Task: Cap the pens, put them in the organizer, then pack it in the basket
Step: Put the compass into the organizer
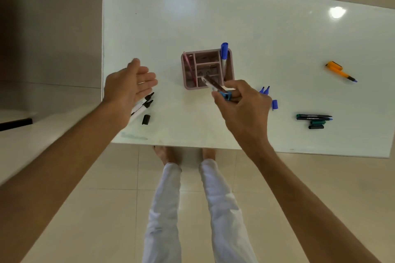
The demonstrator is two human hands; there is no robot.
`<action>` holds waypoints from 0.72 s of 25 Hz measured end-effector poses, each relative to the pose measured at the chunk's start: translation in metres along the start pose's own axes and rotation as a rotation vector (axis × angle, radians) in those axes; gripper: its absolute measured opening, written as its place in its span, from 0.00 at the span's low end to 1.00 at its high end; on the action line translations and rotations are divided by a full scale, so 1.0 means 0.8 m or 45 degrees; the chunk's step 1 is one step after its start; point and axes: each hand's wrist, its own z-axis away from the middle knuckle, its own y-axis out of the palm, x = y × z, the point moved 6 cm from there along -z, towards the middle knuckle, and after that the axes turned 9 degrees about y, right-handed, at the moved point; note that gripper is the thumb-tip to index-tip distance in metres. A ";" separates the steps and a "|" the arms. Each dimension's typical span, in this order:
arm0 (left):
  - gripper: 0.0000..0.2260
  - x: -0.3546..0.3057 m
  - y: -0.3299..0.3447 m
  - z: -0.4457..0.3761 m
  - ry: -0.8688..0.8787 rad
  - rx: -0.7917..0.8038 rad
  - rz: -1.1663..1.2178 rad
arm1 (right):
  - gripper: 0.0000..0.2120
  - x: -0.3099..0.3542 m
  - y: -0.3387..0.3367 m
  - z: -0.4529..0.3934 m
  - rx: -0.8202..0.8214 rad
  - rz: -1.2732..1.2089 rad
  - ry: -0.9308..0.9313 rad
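Observation:
A pink organizer [206, 87] stands mid-table with a blue-capped marker [224, 52] upright in its right compartment and a pink pen [189, 66] in its left one. My right hand [241, 104] pinches a blue-capped pen [213, 86] whose lower end dips into the organizer's front compartment. My left hand [130, 85] hovers with straight fingers and holds nothing, just above two uncapped white markers with black tips [142, 105] and a loose black cap [146, 119].
Two uncapped blue tips [265, 90] and a blue cap [275, 104] lie right of my right hand. Dark green pens [313, 117] with loose caps [316, 125] lie near the right front; an orange pen [339, 71] farther right. White table edge [171, 145] is close to my legs.

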 end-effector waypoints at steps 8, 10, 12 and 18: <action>0.12 0.025 -0.105 -0.023 0.027 -0.144 -0.063 | 0.10 0.021 0.039 -0.078 0.061 0.331 0.062; 0.11 0.037 -0.121 -0.021 0.026 -0.146 -0.076 | 0.13 0.022 0.050 -0.083 0.050 0.363 0.044; 0.10 0.050 -0.134 -0.017 0.025 -0.145 -0.096 | 0.14 0.021 0.055 -0.087 0.027 0.351 0.034; 0.12 0.076 -0.160 -0.018 0.034 -0.152 -0.187 | 0.16 0.030 0.051 -0.096 -0.076 0.181 0.018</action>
